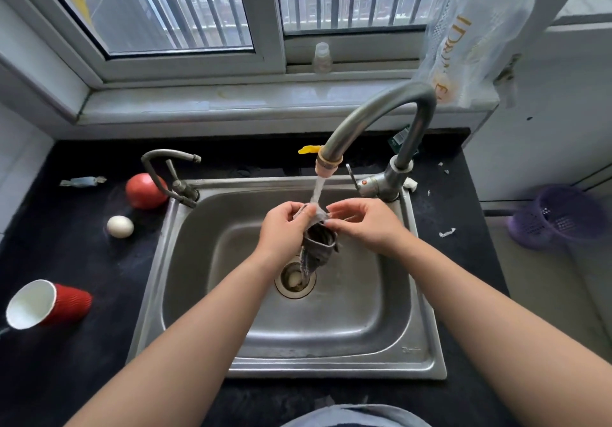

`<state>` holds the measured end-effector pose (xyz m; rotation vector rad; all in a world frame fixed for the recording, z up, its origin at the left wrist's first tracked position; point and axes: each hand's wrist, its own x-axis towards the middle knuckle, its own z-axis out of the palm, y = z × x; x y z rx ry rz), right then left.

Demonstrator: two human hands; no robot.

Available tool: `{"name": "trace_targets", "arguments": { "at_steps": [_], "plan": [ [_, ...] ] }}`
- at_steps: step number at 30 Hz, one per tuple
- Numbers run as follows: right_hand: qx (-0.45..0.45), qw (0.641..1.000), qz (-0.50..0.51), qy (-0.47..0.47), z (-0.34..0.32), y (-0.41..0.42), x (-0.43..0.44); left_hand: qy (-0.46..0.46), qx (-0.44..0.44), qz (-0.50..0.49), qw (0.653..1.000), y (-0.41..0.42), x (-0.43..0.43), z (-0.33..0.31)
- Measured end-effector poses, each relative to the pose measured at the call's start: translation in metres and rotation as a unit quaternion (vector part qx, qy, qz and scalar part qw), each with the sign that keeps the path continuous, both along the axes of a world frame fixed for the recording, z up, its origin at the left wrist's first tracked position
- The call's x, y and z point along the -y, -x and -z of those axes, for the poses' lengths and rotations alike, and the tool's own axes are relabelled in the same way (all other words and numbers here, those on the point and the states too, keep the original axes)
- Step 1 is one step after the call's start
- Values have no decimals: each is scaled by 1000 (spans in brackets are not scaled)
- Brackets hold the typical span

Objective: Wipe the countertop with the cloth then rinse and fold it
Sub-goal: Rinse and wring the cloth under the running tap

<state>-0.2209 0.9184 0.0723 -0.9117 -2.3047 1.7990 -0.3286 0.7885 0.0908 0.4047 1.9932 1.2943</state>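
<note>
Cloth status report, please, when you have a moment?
Left hand and right hand both gripping cloth. Held under running faucet, over sink. Nothing obstructing.

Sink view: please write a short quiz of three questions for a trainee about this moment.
1. True or false: water from the tap falls on the cloth.
2. Which hand holds the cloth? A. only the left hand B. only the right hand C. both
3. Fill in: the egg lies on the countertop, between the red cup and the ____.

Key:
1. True; the stream meets the top of the cloth, above the sink.
2. C; both pinch its top edge.
3. Tomato.
</note>
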Motion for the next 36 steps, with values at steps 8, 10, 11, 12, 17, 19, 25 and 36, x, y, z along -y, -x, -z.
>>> {"name": "trace_targets", "arguments": {
  "at_steps": [8, 10, 11, 12, 17, 19, 25, 36],
  "plan": [
    [22, 996, 40, -76, 2, 0, 0, -17, 4, 36, 999, 2, -6, -7],
    [31, 994, 50, -96, 1, 2, -3, -15, -20, 72, 997, 7, -5, -9],
    [35, 993, 57, -100, 0, 3, -4, -11, -33, 83, 996, 8, -4, -9],
    [37, 992, 64, -99, -1, 4, -4, -2, -45, 82, 996, 9, -3, -8],
    [46, 995, 30, -87, -2, 6, 0, 68, -120, 48, 989, 15, 3, -1],
    [49, 996, 1, -78, -2, 4, -1, 69, -122, 45, 989, 13, 5, 0],
    [44, 998, 6, -54, -5, 1, -6, 16, -84, 49, 995, 10, 0, -11],
    [-62, 995, 42, -58, -18, 2, -7, 154, -259, 144, 943, 19, 10, 5]
  ]
}}
